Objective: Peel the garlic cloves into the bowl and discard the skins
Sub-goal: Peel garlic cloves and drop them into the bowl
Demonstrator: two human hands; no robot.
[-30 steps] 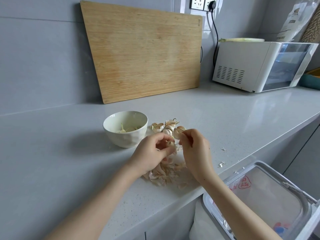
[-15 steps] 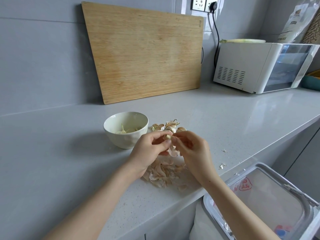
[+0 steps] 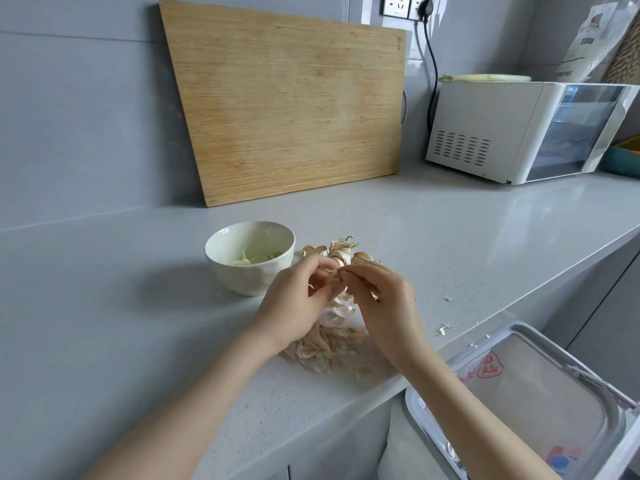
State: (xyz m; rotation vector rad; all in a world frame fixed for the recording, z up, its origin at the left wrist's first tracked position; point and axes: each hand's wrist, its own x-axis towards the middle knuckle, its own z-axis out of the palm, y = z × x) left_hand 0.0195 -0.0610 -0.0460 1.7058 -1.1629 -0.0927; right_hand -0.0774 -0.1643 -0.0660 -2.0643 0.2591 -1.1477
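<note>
A white bowl [image 3: 227, 268] stands on the grey counter with a few peeled cloves inside. Just right of it lie unpeeled garlic cloves [image 3: 360, 257]. My left hand [image 3: 294, 303] and my right hand [image 3: 384, 303] meet above the counter, both pinching one garlic clove [image 3: 334, 276] between their fingertips. Under the hands lies a heap of papery garlic skins [image 3: 329, 344]. The clove is mostly hidden by my fingers.
A wooden cutting board [image 3: 287, 102] leans on the wall behind. A white appliance [image 3: 512, 129] sits at the back right. A bin [image 3: 519, 393] lined with a plastic bag stands open below the counter edge. Small skin scraps [image 3: 445, 329] lie near that edge.
My right hand has come down and left from the loose cloves and joined the left hand. Both hands now pinch the same clove, slightly higher than before.
</note>
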